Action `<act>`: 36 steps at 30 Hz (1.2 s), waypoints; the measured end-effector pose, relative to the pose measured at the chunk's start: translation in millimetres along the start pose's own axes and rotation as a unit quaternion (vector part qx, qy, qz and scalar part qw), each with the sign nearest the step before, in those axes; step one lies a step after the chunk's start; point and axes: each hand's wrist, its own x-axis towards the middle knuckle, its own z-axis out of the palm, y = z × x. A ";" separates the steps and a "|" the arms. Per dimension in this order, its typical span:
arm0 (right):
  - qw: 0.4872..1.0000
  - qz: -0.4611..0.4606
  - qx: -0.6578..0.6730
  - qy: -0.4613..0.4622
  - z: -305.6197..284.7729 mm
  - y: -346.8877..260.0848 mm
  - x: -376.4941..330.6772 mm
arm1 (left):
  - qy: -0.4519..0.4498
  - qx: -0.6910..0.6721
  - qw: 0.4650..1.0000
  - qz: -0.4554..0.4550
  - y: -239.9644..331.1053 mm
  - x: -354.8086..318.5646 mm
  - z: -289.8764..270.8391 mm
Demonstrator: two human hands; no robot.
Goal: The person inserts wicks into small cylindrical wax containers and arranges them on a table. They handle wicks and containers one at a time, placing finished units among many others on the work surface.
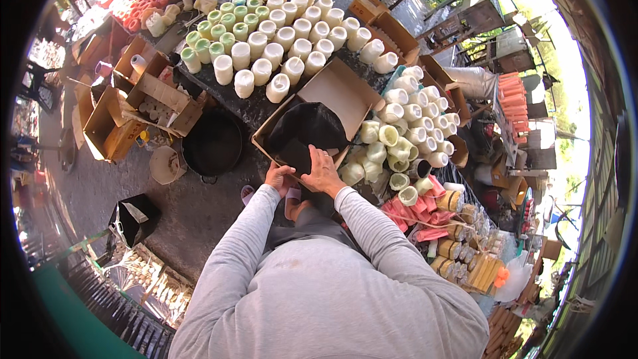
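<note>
In front of me is a shallow cardboard box (pixel 349 88), tilted on the dark table, with a black plastic bag (pixel 312 126) spread inside it. My left hand (pixel 280 178) is closed at the box's near corner, thumb on top; its other fingers are partly hidden. Beside it, my right hand (pixel 321 171) lies with fingers stretched flat on the black plastic by the near rim. Rows of white wax-like cylinders (pixel 258 41) stand just beyond the box. Among them, at the left, are pale green cylinders (pixel 228 21).
More white cylinders (pixel 425 116) lie stacked to the right, above pink pieces (pixel 415 216). A black round tub (pixel 212 143) and a whitish bucket (pixel 165 165) stand on the floor at left, near open cardboard boxes (pixel 111 123). A black container (pixel 135 219) sits lower left.
</note>
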 end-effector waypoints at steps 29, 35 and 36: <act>0.908 0.291 0.125 0.275 -145.0 137.3 48.1 | 0.088 0.050 0.993 0.064 -17.3 -21.6 20.5; 0.776 0.070 0.534 0.328 -169.5 135.2 22.0 | 0.019 -0.007 0.997 0.074 1.2 -25.4 44.4; 0.861 0.014 0.356 0.362 -169.3 134.9 19.6 | 0.000 -0.024 0.997 0.070 7.8 -24.8 47.1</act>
